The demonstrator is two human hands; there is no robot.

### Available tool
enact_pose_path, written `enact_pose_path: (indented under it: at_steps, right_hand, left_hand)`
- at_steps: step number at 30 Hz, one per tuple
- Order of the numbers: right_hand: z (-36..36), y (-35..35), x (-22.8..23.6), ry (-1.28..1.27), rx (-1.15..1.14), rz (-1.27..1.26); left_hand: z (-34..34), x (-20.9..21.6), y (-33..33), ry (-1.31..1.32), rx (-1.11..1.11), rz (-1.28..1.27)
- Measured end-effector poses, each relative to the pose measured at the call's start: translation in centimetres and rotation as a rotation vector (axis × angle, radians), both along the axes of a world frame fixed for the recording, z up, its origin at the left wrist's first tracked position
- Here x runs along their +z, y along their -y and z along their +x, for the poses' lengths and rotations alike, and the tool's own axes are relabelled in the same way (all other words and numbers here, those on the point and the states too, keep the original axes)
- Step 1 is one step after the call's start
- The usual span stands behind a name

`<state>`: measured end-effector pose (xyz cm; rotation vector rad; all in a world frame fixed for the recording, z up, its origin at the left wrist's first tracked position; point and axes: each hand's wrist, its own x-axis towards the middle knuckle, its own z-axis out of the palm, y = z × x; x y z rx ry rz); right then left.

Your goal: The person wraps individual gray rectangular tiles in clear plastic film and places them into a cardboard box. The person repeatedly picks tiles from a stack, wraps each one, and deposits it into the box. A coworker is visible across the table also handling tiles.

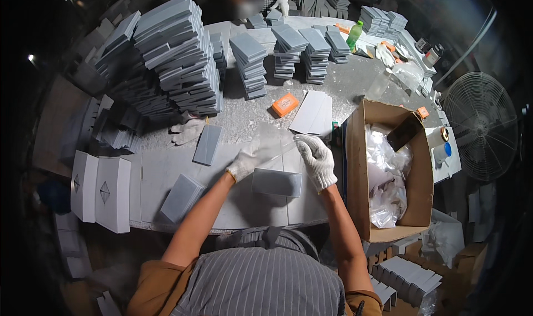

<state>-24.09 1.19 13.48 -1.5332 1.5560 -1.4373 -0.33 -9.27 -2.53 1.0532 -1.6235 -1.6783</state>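
Both my hands wear white knitted gloves. Between them, above the table, a thin clear plastic bag (273, 139) is stretched out. My left hand (244, 163) grips the bag's left side, its fingers partly veiled by the film. At the other side, the fingers of my right hand (316, 159) pinch the bag's edge. Just below the bag, a flat grey box (277, 183) lies on the table nearest both hands. To the left are another grey box (207, 144) and a small grey stack (182, 197).
Tall stacks of grey boxes (180, 55) crowd the left, with shorter stacks (249, 61) farther back. An open cardboard carton (360, 166) of plastic bags stands right. An orange box (285, 104) and white cards (312, 113) lie ahead. A co-worker's gloved hand (281, 5) shows opposite.
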Motion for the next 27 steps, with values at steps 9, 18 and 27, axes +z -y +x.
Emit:
enact_pose_path:
  at_steps: [9, 18, 27]
  right_hand:
    - [1.6, -11.7, 3.4, -0.447, 0.158, -0.129]
    - [2.6, -13.7, -3.4, -0.578, 0.077, 0.099]
    - [2.3, -8.4, -6.3, -1.027, 0.066, 0.006]
  left_hand:
    - [2.2, 13.6, -7.2, 0.444, -0.363, -0.632]
    - [3.6, 7.2, -11.3, 0.365, -0.114, -0.988]
    - [3.9, 6.1, -13.0, 0.621, -0.139, -1.120]
